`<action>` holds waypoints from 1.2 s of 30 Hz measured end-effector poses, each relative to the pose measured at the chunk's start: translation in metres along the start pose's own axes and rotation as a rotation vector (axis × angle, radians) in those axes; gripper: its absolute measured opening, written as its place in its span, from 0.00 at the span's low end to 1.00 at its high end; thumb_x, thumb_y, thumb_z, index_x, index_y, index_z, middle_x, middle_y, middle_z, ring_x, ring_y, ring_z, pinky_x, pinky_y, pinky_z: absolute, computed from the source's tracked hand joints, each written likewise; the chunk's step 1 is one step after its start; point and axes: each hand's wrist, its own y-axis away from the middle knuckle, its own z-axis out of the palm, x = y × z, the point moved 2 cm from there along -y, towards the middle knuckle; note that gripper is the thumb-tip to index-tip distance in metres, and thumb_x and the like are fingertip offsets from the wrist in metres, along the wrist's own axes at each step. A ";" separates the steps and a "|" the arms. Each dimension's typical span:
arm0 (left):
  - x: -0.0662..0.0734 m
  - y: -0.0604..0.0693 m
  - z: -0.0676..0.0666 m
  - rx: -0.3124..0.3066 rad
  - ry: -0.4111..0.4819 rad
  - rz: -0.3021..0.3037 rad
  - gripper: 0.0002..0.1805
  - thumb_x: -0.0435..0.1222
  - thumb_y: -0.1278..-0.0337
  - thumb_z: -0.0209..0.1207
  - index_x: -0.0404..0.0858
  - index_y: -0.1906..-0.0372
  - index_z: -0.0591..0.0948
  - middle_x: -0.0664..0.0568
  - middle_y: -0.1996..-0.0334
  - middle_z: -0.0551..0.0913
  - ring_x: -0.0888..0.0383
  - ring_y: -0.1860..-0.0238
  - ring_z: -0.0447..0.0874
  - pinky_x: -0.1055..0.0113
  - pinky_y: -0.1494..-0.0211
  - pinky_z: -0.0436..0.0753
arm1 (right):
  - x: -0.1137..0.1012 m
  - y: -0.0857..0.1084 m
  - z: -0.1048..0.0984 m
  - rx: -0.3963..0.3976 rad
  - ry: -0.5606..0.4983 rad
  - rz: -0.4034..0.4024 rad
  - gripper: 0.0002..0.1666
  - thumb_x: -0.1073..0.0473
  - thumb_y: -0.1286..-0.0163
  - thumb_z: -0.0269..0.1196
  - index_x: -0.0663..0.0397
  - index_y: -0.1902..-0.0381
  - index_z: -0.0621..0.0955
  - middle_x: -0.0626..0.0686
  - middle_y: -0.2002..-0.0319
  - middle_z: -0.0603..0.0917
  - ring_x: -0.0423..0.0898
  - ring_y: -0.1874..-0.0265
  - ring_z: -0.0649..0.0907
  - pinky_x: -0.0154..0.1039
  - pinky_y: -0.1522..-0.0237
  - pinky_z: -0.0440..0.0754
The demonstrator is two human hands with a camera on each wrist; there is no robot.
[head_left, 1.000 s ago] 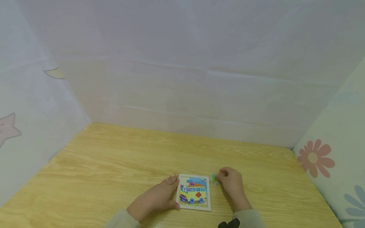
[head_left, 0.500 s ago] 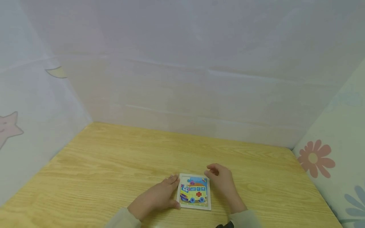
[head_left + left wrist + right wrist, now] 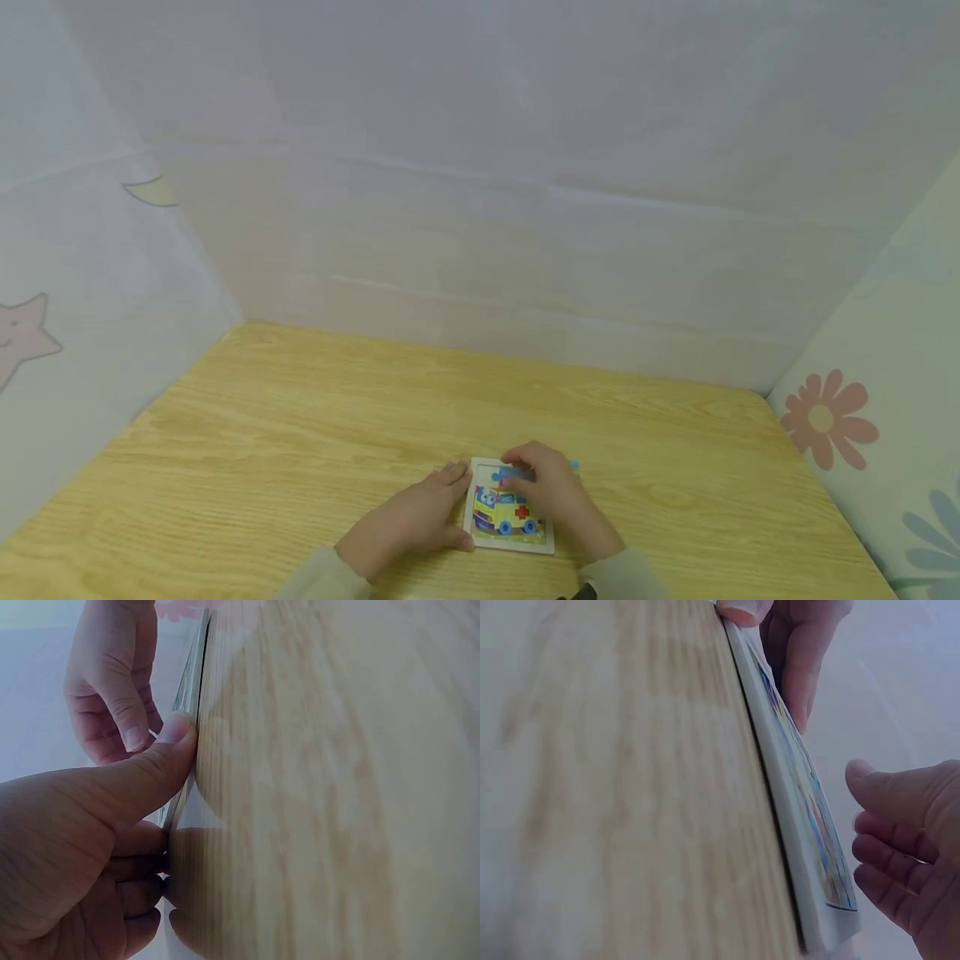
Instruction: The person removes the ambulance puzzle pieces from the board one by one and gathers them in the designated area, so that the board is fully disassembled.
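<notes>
A small jigsaw puzzle in a pale square tray shows a yellow ambulance and lies flat on the table. Along its left side my left hand holds the tray, thumb near the close corner and fingers near the far one. In the left wrist view the left thumb touches the tray's edge. My right hand is above the puzzle's upper right part and covers some of it. Seen from the right wrist, the fingers of that hand are loosely bent, with no piece visible between them and the thumb.
A bit of blue, apparently a loose puzzle piece, shows just right of my right hand, mostly hidden. Around the wooden table stand pale cloth walls, with a printed red flower on the right one.
My right hand has moved left from the loose pieces beside the tray to over the puzzle. My left hand has stayed at the tray's left side.
</notes>
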 end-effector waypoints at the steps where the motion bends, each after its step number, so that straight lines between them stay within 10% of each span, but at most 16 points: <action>1: 0.000 0.000 0.000 0.000 0.000 0.001 0.48 0.55 0.56 0.63 0.30 0.34 0.63 0.40 0.31 0.58 0.41 0.32 0.58 0.49 0.33 0.64 | 0.001 -0.001 0.001 -0.011 0.011 -0.002 0.17 0.56 0.40 0.64 0.55 0.53 0.80 0.50 0.57 0.81 0.47 0.56 0.79 0.44 0.53 0.80; 21: 0.002 0.000 -0.003 -0.007 -0.008 0.002 0.49 0.57 0.57 0.62 0.31 0.33 0.63 0.41 0.31 0.58 0.41 0.32 0.58 0.48 0.35 0.66 | 0.005 -0.008 0.001 -0.197 0.054 0.004 0.15 0.60 0.38 0.63 0.46 0.52 0.81 0.45 0.62 0.70 0.42 0.63 0.71 0.35 0.58 0.74; 36: 0.000 0.001 -0.002 0.001 -0.005 0.016 0.49 0.56 0.56 0.62 0.30 0.34 0.62 0.40 0.31 0.58 0.42 0.32 0.58 0.48 0.34 0.65 | -0.003 -0.014 -0.002 -0.267 0.060 -0.001 0.13 0.68 0.39 0.62 0.47 0.58 0.80 0.49 0.64 0.69 0.45 0.63 0.70 0.46 0.55 0.75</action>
